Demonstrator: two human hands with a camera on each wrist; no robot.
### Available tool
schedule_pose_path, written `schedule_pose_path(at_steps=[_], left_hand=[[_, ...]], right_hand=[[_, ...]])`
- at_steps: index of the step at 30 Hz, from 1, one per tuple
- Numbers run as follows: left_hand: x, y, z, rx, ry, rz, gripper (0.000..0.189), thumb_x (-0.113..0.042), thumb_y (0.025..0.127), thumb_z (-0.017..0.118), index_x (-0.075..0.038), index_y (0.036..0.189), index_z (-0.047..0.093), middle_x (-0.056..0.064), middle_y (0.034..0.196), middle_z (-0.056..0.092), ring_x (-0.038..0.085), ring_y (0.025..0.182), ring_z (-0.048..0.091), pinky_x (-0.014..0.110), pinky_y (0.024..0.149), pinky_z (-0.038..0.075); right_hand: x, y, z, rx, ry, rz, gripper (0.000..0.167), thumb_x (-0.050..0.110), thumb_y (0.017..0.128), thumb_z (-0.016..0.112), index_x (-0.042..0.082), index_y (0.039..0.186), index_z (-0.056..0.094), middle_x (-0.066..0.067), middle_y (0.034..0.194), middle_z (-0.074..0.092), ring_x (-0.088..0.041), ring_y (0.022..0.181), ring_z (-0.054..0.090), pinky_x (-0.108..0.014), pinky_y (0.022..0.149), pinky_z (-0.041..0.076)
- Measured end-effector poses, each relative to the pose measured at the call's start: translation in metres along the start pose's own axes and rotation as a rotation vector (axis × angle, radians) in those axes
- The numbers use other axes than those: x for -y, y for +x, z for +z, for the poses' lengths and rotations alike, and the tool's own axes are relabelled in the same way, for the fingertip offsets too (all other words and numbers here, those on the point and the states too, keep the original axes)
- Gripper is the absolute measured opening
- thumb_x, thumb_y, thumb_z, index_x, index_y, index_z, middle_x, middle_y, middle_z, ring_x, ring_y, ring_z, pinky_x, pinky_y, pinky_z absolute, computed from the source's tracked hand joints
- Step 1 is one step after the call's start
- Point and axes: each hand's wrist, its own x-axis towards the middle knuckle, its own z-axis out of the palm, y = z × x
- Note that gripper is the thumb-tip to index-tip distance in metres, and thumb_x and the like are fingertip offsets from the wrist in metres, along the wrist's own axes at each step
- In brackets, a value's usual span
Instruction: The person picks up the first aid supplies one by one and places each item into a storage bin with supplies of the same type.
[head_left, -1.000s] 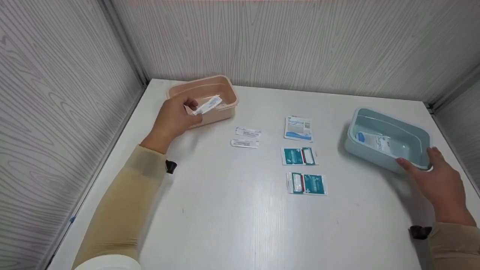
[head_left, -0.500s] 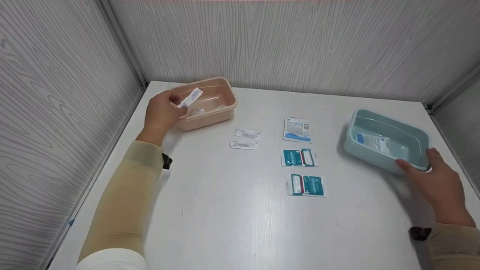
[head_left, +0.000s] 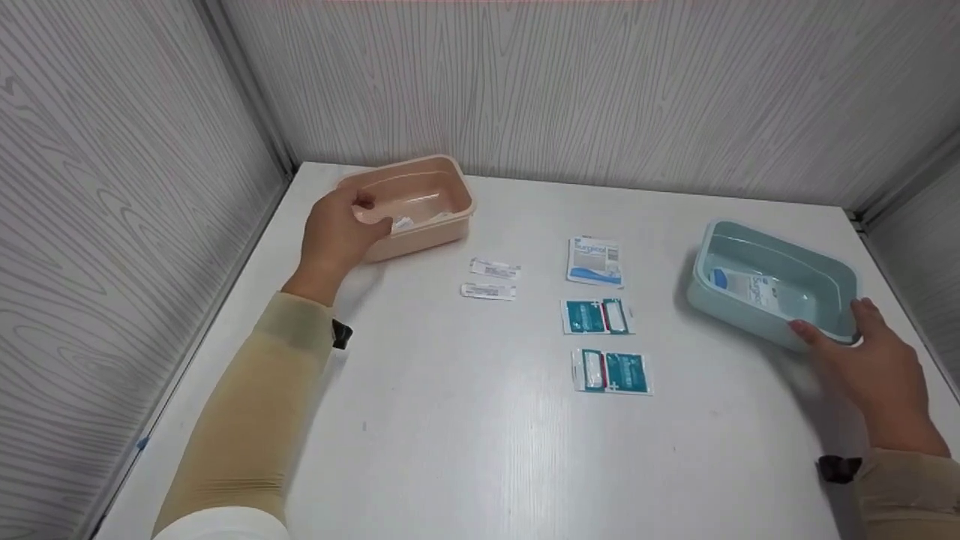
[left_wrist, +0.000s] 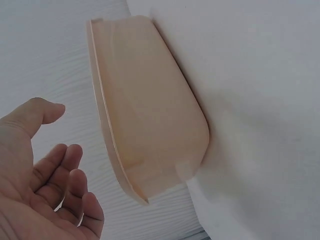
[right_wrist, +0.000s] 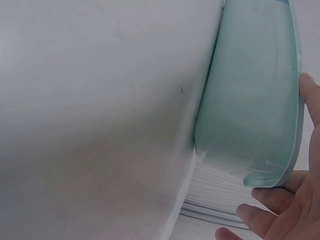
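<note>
At the back left, my left hand (head_left: 337, 232) hovers over the near left rim of a peach plastic box (head_left: 420, 241). Its fingers are loosely bent, thumb apart, with nothing between them, and the left wrist view shows the hand (left_wrist: 50, 175) beside the box's rim. Small white packets (head_left: 403, 223) lie inside that box. On the right, my right hand (head_left: 877, 367) holds the near right corner of a blue-green plastic box (head_left: 739, 311), thumb on the front rim and fingers round the side. A white-and-blue packet marked Surgical (head_left: 750, 287) lies in it.
Two narrow white packets (head_left: 495, 268) lie on the white table (head_left: 450, 435) near the peach box. Further right, another Surgical packet (head_left: 595, 261) and two teal-and-white packets (head_left: 598, 316) form a column. Wood-grain panels (head_left: 570, 90) stand around the table.
My left hand has let go of the narrow white packet over the peach box and moved slightly right since half a second ago. The right hand stays at the blue-green box.
</note>
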Motion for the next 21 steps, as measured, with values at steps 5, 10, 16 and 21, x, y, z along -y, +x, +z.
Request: schedule_pose_path(at_steps=[5,10,16,21], left_hand=[[-0.011,-0.009,0.013,-0.014,-0.012,0.081,0.042,-0.023,0.1,0.082,-0.002,0.135,0.072,0.016,0.136,0.075,0.036,0.131,0.068,0.052,0.118,0.053],[-0.028,-0.02,0.028,0.036,-0.058,0.102,0.038,-0.021,0.1,0.083,-0.006,0.134,0.072,0.01,0.138,0.074,0.031,0.125,0.068,0.048,0.114,0.056],[-0.043,-0.034,0.046,0.15,-0.1,0.095,0.042,-0.023,0.101,0.085,-0.009,0.138,0.072,0.007,0.141,0.072,0.027,0.116,0.064,0.043,0.104,0.058],[-0.05,-0.041,0.059,0.239,-0.078,0.064,0.046,-0.028,0.101,0.087,-0.013,0.142,0.072,0.004,0.143,0.072,0.03,0.124,0.063,0.044,0.112,0.055]], right_hand=[[-0.001,0.0,0.001,0.002,0.0,0.003,0.12,0.084,0.105,0.05,0.004,0.18,0.001,-0.026,0.186,-0.007,-0.069,0.166,0.012,-0.089,0.121,0.031],[-0.002,-0.001,-0.001,-0.015,0.008,-0.004,0.119,0.083,0.105,0.051,0.004,0.18,0.002,-0.026,0.186,-0.005,-0.069,0.166,0.014,-0.089,0.121,0.031],[-0.002,-0.001,-0.001,-0.024,0.013,-0.014,0.119,0.083,0.106,0.051,0.002,0.179,0.004,-0.027,0.187,-0.002,-0.069,0.166,0.016,-0.088,0.122,0.03],[-0.001,-0.002,-0.001,-0.013,0.01,-0.009,0.119,0.083,0.106,0.051,0.003,0.179,0.003,-0.026,0.187,-0.003,-0.069,0.166,0.015,-0.088,0.122,0.03]])
